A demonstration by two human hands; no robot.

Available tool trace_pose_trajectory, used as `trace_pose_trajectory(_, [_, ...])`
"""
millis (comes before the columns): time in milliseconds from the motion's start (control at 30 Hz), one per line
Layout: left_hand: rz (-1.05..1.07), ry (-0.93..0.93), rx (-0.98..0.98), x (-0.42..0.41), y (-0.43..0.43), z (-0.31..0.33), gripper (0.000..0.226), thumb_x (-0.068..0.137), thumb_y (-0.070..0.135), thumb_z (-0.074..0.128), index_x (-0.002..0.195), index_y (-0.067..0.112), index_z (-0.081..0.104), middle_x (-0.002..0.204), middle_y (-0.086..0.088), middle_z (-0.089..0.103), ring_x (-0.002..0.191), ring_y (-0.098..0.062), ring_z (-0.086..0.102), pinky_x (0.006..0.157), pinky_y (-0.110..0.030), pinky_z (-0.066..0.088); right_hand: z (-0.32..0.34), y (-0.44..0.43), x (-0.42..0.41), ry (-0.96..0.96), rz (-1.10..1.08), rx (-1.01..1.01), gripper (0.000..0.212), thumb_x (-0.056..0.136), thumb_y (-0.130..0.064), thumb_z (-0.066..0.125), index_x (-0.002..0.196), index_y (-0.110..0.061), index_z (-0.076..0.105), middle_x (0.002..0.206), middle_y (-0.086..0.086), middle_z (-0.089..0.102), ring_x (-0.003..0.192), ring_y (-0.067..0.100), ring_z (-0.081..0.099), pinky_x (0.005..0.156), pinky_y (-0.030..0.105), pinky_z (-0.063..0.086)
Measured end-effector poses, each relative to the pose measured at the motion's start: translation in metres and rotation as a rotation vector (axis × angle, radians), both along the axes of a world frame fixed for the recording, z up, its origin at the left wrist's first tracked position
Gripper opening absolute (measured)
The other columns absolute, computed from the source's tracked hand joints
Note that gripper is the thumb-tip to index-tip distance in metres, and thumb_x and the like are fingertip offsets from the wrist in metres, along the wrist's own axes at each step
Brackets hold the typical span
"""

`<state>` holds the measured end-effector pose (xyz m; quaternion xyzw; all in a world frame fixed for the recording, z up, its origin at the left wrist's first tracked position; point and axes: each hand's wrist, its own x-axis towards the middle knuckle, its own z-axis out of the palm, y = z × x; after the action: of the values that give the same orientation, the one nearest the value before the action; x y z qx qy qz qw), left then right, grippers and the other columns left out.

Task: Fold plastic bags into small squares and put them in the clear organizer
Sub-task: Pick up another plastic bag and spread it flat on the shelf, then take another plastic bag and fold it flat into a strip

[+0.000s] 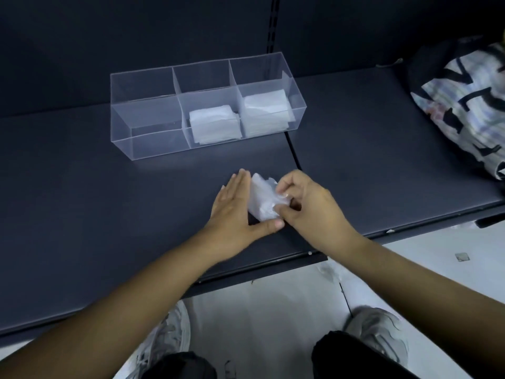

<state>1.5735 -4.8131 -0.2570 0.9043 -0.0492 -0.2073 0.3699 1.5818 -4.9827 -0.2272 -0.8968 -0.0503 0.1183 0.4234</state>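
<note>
Grey sneakers (164, 340) stand on the pale tiled floor (273, 310), nearest of all and well short of the clear rectangular acrylic organizer (153, 143). Between them and the organizer, on the dark matte shelf (109, 201), lies the translucent white plastic bag (263, 198), partly folded into a short oblong. Its long axis runs from the shelf's front lip toward the organizer, with the far end pointing roughly at the right-hand compartment.

The left hand (235, 212) lies flat with straight fingers against the bag's left side, thumb stretched along the near end. Its grip is wide and holds nothing. The right hand (308, 203) has a narrow grip, with curled fingers and thumb pinching the bag's right edge. That edge is hidden under the fingers, and blur makes the folds hard to count.

Farther off, the organizer's middle compartment holds a stack of folded white squares (214, 124), and its right compartment holds a second stack (265, 110). Right of the organizer, well apart, a black-and-white patterned fabric bag (461, 105) sits cut off by the frame.
</note>
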Motion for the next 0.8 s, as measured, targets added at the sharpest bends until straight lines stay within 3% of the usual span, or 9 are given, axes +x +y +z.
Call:
trace_pose_trajectory(67, [0.066, 0.154, -0.274, 0.008, 0.015, 0.013, 0.125, 0.061, 0.064, 0.075, 0.152, 0.032, -0.006, 0.157, 0.019, 0.012, 0.144, 0.001, 0.010, 0.116, -0.026, 0.016, 0.014, -0.005, 0.002, -0.056, 0.182, -0.057, 0.035, 0.084, -0.011, 0.069, 0.096, -0.034, 0.046, 0.083, -0.011, 0.067, 0.069, 0.005, 0.058, 0.064, 0.016, 0.045])
trace_pose_trajectory(133, [0.067, 0.256, -0.477, 0.014, 0.026, 0.022, 0.119, 0.060, 0.051, 0.084, 0.151, 0.037, 0.009, 0.143, 0.024, 0.041, 0.131, 0.006, 0.038, 0.106, -0.018, 0.032, 0.027, -0.007, 0.003, -0.107, 0.340, -0.141, 0.039, 0.086, -0.014, 0.068, 0.101, -0.038, 0.043, 0.086, -0.012, 0.070, 0.069, 0.007, 0.060, 0.065, 0.020, 0.046])
trace_pose_trajectory(233, [0.127, 0.277, -0.676, 0.019, 0.033, 0.030, 0.073, 0.062, 0.023, 0.081, 0.130, 0.026, 0.055, 0.106, 0.012, 0.071, 0.100, -0.005, 0.065, 0.083, -0.015, 0.049, 0.038, -0.005, 0.006, -0.115, 0.371, -0.152, 0.042, 0.085, -0.016, 0.070, 0.106, -0.040, 0.045, 0.087, -0.011, 0.072, 0.075, 0.006, 0.064, 0.070, 0.017, 0.046])
trace_pose_trajectory(300, [0.246, 0.222, -0.778, 0.018, 0.035, 0.034, 0.048, 0.062, 0.015, 0.079, 0.108, 0.022, 0.069, 0.096, 0.004, 0.074, 0.089, -0.008, 0.068, 0.074, -0.017, 0.052, 0.041, -0.003, 0.011, -0.015, 0.234, 0.043, 0.039, 0.082, -0.015, 0.074, 0.109, -0.033, 0.052, 0.077, -0.008, 0.071, 0.068, 0.001, 0.061, 0.067, 0.009, 0.043])
trace_pose_trajectory(367, [0.342, 0.169, -0.837, 0.017, 0.036, 0.037, 0.039, 0.061, 0.013, 0.079, 0.099, 0.019, 0.071, 0.095, 0.000, 0.075, 0.087, -0.011, 0.069, 0.072, -0.019, 0.054, 0.042, 0.001, 0.018, 0.152, 0.103, 0.258, 0.028, 0.080, -0.013, 0.076, 0.104, -0.019, 0.063, 0.068, -0.003, 0.069, 0.062, 0.002, 0.059, 0.065, 0.008, 0.044])
trace_pose_trajectory(433, [0.403, 0.120, -0.860, 0.016, 0.037, 0.041, 0.037, 0.062, 0.012, 0.078, 0.097, 0.018, 0.071, 0.096, -0.003, 0.075, 0.087, -0.013, 0.070, 0.072, -0.020, 0.054, 0.042, 0.005, 0.028, 0.266, 0.065, 0.340, 0.011, 0.079, -0.010, 0.076, 0.087, -0.010, 0.069, 0.065, -0.001, 0.069, 0.060, 0.005, 0.061, 0.062, 0.011, 0.046])
trace_pose_trajectory(533, [0.514, -0.012, -0.844, 0.019, 0.054, 0.048, 0.030, 0.070, 0.004, 0.077, 0.096, 0.018, 0.071, 0.089, 0.000, 0.075, 0.082, -0.010, 0.070, 0.071, -0.017, 0.053, 0.050, 0.017, 0.056, 0.253, 0.066, 0.277, 0.012, 0.075, -0.010, 0.079, 0.073, -0.014, 0.067, 0.061, -0.002, 0.068, 0.056, 0.005, 0.060, 0.060, 0.012, 0.049])
trace_pose_trajectory(667, [0.719, -0.187, -0.706, 0.018, 0.086, 0.043, 0.026, 0.078, -0.001, 0.073, 0.092, 0.020, 0.070, 0.073, 0.006, 0.071, 0.070, -0.002, 0.065, 0.071, -0.010, 0.049, 0.063, 0.046, 0.118, 0.088, -0.018, 0.164, 0.018, 0.073, -0.019, 0.083, 0.073, -0.018, 0.064, 0.071, -0.006, 0.065, 0.060, 0.000, 0.059, 0.065, 0.010, 0.050])
trace_pose_trajectory(800, [0.646, -0.218, -0.518, -0.003, 0.070, 0.020, 0.027, 0.080, -0.004, 0.071, 0.085, 0.022, 0.067, 0.070, 0.006, 0.065, 0.063, 0.004, 0.056, 0.070, -0.010, 0.046, 0.053, 0.082, 0.173, 0.009, -0.018, -0.025, 0.019, 0.077, -0.022, 0.080, 0.088, -0.013, 0.068, 0.101, 0.000, 0.068, 0.089, 0.009, 0.060, 0.075, 0.021, 0.047])
